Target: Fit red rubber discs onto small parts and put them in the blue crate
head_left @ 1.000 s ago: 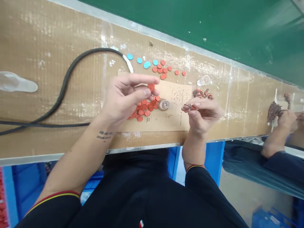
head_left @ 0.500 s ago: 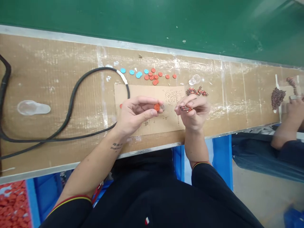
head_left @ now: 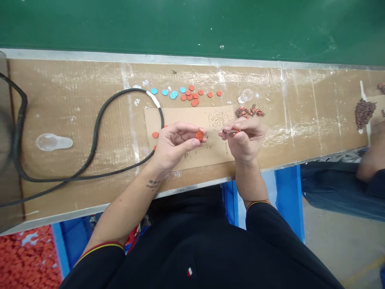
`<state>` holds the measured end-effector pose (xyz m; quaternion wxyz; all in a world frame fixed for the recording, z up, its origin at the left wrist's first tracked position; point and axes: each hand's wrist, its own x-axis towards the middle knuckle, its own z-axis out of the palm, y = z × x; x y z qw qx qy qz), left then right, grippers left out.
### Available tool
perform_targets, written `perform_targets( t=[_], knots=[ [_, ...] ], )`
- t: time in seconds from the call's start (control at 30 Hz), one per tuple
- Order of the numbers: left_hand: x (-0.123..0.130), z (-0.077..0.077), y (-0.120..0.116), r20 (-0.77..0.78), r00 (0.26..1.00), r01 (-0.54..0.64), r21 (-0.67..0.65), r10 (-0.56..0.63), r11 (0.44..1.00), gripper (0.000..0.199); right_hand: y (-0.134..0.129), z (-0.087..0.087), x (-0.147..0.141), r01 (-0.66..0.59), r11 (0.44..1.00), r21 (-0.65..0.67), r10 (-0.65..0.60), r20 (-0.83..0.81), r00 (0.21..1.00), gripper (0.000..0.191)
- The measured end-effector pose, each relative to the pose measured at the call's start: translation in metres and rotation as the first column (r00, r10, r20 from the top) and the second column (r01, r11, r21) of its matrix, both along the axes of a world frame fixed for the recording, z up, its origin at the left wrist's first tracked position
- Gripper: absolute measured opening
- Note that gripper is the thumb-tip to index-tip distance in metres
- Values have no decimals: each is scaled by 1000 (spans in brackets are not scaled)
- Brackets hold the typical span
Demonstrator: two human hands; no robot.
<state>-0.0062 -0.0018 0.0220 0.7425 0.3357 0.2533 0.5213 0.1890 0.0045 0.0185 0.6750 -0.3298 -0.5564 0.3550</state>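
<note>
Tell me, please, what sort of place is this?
Probably a factory hand-assembly line: a long cardboard-covered workbench with small red discs, a blue bin full of red discs below, and a co-worker's arm beside a heap of tiny wired parts.

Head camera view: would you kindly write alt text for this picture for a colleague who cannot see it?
Two hands work over a cardboard sheet: the left hand pinches an orange disc, the right hand a small striped part. Loose orange and blue discs lie beyond the sheet, beside a black cable.
</note>
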Motion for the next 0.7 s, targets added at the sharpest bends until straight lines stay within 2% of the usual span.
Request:
perform_targets(
  t=[0.43,0.6,0.7],
  knots=[
    [1,-2,1,-62,998,-6,-40,3,999,33,-1,0,1,51,998,-43,-49,29,998,29],
    [2,-3,0,-49,998,-38,-14,37,999,30,0,0,1,-21,999,27,19,60,998,16],
    [2,-4,0,-54,998,-39,-17,38,999,30,0,-1,0,-14,999,29,11,81,997,16]
  ],
)
